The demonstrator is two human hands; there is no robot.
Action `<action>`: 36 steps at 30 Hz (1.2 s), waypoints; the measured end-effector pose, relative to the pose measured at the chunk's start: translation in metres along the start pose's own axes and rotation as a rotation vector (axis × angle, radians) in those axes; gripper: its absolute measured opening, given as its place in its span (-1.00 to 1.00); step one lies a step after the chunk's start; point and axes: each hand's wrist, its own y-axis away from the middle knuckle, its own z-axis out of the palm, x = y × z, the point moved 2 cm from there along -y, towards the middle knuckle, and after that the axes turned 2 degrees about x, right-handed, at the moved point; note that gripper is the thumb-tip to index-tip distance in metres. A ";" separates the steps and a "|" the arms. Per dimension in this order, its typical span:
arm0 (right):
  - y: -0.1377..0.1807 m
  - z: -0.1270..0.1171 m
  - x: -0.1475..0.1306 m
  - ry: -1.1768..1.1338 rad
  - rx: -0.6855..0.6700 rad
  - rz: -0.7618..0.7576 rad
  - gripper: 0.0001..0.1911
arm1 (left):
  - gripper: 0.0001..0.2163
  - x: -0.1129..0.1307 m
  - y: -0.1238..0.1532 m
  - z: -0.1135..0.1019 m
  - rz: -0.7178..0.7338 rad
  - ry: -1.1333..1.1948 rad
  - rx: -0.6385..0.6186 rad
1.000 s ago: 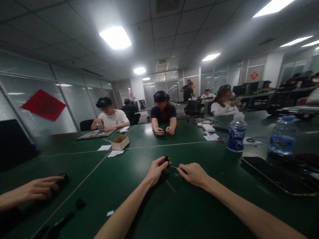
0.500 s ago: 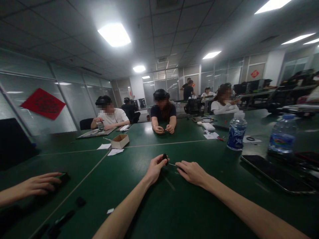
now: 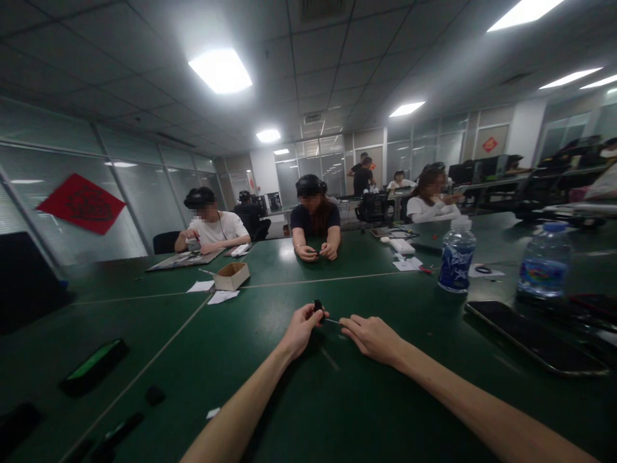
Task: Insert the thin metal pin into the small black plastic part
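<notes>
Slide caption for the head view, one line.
Left hand holds a black part; a thin shaft runs between it and the right hand, at a green table.

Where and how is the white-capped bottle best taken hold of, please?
Probably around the middle of the white-capped bottle, from its left: it stands upright with a rounded body, while the blue-capped bottle and phone are to its right. The right hand is nearer but holds a thin tool.
</notes>
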 end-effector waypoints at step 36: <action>0.007 0.001 0.049 -0.528 0.520 0.690 -0.56 | -0.66 -0.001 0.000 0.004 -0.031 -0.046 0.017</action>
